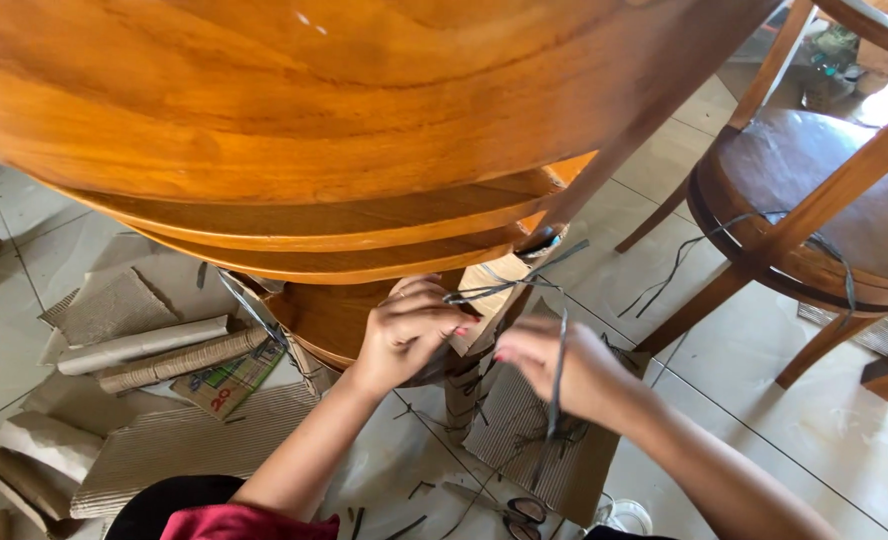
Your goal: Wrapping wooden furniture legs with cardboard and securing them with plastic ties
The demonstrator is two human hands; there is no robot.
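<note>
Gripping: a dark plastic strap (524,282) is pinched by both hands beneath a stack of round wooden chair seats (294,120).
Left hand: the left hand (409,330) is closed, with its fingertips clamped on the strap where it meets a cardboard-wrapped chair leg (486,300).
Right hand: the right hand (564,372) is closed around a hanging length of the same strap, which is seen passing down through the fist.
Spacing of hands: the two hands are held near each other but apart, with the wrapped leg between them.
Strap position: the strap is looped around the cardboard wrapping just under the lowest seat, with one loose end sticking out to the upper right.
Floor, left: rolled and flat pieces of corrugated cardboard (154,350) are spread over the pale tiles (704,330).
Floor, near: a pair of scissors (509,512) is lying on the tiles beside short strap offcuts, below the right hand.
Right side: another wooden chair (814,200) with a dark round seat is stood well apart, with a loose strap draped over its frame.
Clothing: a red and black garment (214,515) is seen at the bottom edge.
</note>
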